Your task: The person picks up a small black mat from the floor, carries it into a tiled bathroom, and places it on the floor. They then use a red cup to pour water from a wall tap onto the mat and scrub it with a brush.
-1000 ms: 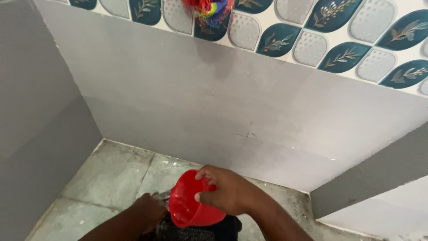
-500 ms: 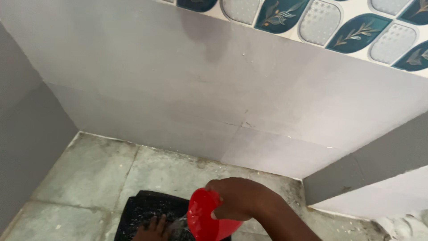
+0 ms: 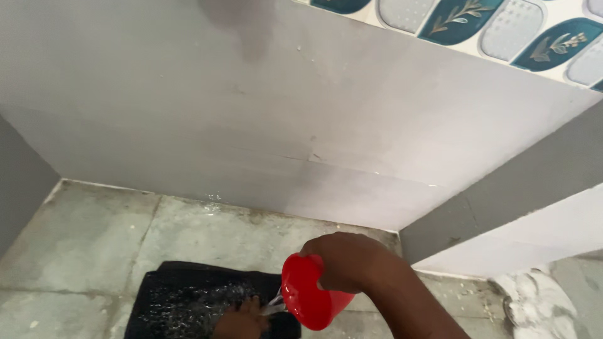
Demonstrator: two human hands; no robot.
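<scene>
Right hand [image 3: 352, 263] grips the red mug [image 3: 311, 298], tipped mouth-left, pouring onto the black cloth [image 3: 182, 301]; left hand [image 3: 242, 320] presses it, fingers spread.

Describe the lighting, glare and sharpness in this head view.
Head view: soft, even light with no hard shadows; small wet glints on the black cloth; the red cup in the right hand looks glossy; the left hand and poured water are slightly motion-blurred; wall tiles stay sharp.

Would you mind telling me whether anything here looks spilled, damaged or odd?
Water runs from the tilted red mug in the right hand onto the dark cloth under the left hand. The floor looks stained.
</scene>
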